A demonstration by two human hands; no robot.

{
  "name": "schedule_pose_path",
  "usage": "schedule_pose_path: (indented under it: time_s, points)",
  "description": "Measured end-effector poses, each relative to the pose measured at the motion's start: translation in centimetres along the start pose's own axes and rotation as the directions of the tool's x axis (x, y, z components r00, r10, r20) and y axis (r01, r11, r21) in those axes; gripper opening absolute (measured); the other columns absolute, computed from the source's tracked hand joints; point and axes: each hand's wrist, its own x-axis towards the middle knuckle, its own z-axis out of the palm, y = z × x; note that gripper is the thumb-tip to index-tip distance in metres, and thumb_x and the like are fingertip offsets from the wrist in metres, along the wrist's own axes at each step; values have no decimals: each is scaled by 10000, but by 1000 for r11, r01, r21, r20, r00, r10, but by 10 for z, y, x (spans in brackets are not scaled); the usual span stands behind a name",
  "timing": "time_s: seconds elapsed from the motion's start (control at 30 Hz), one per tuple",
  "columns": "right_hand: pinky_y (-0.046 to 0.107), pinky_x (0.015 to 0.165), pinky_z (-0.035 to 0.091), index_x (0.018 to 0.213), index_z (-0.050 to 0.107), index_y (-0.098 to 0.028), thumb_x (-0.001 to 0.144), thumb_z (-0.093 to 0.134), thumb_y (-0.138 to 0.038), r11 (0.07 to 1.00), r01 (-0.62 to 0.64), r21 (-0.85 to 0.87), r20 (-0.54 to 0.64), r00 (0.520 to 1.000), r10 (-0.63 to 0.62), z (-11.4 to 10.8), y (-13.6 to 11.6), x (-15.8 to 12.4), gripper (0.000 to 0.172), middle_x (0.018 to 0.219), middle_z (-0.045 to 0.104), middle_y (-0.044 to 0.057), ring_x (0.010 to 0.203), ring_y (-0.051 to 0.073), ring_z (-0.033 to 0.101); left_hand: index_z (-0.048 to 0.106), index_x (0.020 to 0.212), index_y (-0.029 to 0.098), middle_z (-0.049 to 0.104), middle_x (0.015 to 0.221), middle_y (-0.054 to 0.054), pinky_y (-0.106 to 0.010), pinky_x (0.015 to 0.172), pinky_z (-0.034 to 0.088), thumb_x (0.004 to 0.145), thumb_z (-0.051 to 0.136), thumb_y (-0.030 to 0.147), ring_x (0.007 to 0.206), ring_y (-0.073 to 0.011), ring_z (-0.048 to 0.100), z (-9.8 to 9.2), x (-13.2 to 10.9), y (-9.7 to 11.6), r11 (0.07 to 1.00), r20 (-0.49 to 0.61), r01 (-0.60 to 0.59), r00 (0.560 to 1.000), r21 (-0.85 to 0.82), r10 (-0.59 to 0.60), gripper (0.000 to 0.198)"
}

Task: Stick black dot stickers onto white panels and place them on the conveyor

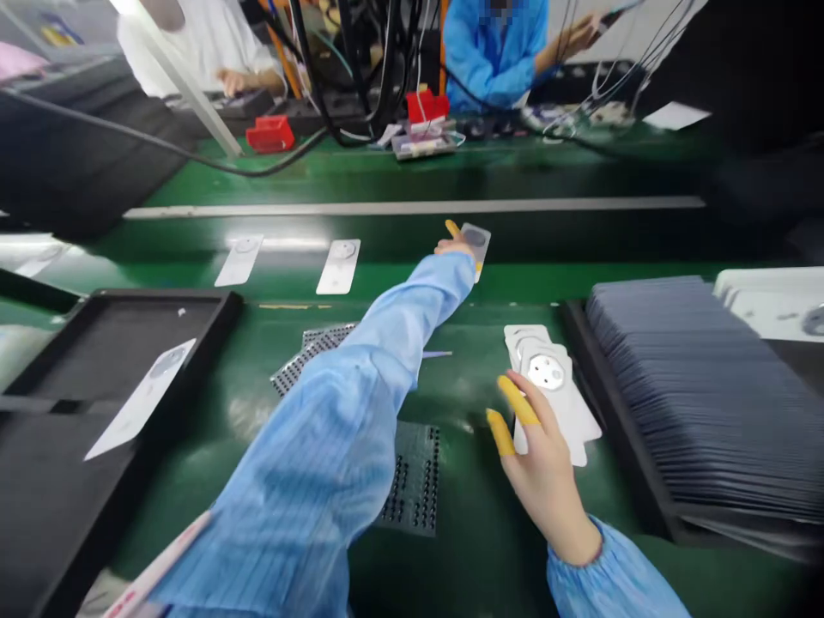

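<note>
My left arm stretches far forward over the green bench. My left hand (456, 245), with yellow finger cots, is on a pale rectangular panel (475, 240) that has a round grey part, and seems to grip its near-left side. Lower right, my right hand (541, 463) holds nothing, its thumb and forefinger apart in yellow finger cots. Just beyond its fingers lies a small fanned pile of white panels (547, 371) with round socket-like faces. Black-dotted sheets (421, 481) lie partly under my left sleeve.
Two similar panels (338, 268) lie along the far strip to the left. A black tray (154, 296) with one panel (145, 395) across its edge stands left. At right, another tray holds a tall stack of thin dark sheets (695, 395). Cables (360, 77) hang ahead; two people sit opposite.
</note>
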Motion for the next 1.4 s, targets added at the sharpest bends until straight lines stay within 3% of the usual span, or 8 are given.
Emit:
schedule_pose_path:
  time_s: [0.2, 0.37, 0.47, 0.57, 0.73, 0.97, 1.13, 1.4]
  points:
    - [656, 996, 400, 1182, 532, -150, 874, 573, -204, 993, 85, 76, 276, 956, -103, 39, -32, -27, 315, 1464, 340, 227, 1385, 362, 293, 572, 1174, 28, 665, 1086, -152, -408, 863, 519, 820, 619, 97, 968, -253, 657, -51, -26, -36, 934, 193, 99, 981, -344, -33, 364]
    - [502, 948, 510, 1002, 586, -168, 915, 487, -189, 941, -86, 326, 306, 952, -19, 44, -30, -29, 134, 1297, 555, 174, 1198, 268, 554, 445, 1336, 74, 641, 1190, -165, -403, 872, 533, 798, 610, 208, 1020, -273, 648, -109, -147, -105, 736, 61, -32, 993, -676, 99, 579]
    - [338, 718, 598, 1082, 530, -195, 912, 525, -285, 694, -442, 568, 523, 845, 110, 32, -31, -17, 193, 948, 698, 80, 753, 150, 689, 211, 1471, 285, 573, 1316, -108, -410, 892, 529, 701, 741, 287, 1101, -280, 612, -131, -229, -155, 633, -180, -216, 976, -743, 122, 935]
    - [289, 623, 578, 1216, 453, -203, 856, 617, -375, 448, -658, 605, 699, 709, 96, 23, -34, -4, 432, 899, 699, 57, 648, 116, 648, 477, 1358, 243, 573, 1320, -100, -400, 999, 457, 689, 773, 372, 1235, -312, 510, -124, -293, -191, 785, -271, -144, 962, -602, -31, 743]
    - [319, 687, 575, 1296, 385, -205, 849, 626, -349, 460, -716, 525, 811, 585, -14, 32, -33, 8, 528, 937, 692, 68, 776, 144, 665, 743, 975, 98, 746, 910, -138, -356, 665, 572, 675, 707, 599, 781, -276, 695, -71, -349, -198, 561, 214, 378, 917, -737, -337, 585]
    - [442, 903, 517, 1117, 568, -216, 867, 579, -187, 957, 36, 289, 275, 954, -119, 49, -65, -2, 252, 1128, 605, 103, 1058, 227, 581, 751, 829, 74, 743, 763, -117, -265, 514, 531, 591, 795, 535, 576, -178, 653, -45, -361, -176, 487, 293, 450, 883, -749, -366, 520]
    - [368, 788, 572, 1073, 565, -175, 875, 459, -47, 873, 337, 352, 273, 855, -440, 62, -91, -21, 259, 1063, 606, 120, 992, 213, 588, 740, 910, 62, 745, 816, -125, -290, 591, 551, 601, 816, 431, 677, -221, 675, -42, -368, -177, 557, 236, 389, 915, -733, -328, 487]
    - [374, 811, 573, 1206, 482, -139, 859, 459, -31, 859, 308, 408, 246, 869, -428, 80, -85, -36, 364, 1093, 573, 156, 1016, 224, 574, 751, 883, 102, 728, 934, -128, -362, 815, 537, 756, 670, 281, 872, -271, 679, -40, -370, -178, 718, 112, 203, 979, -666, -172, 234]
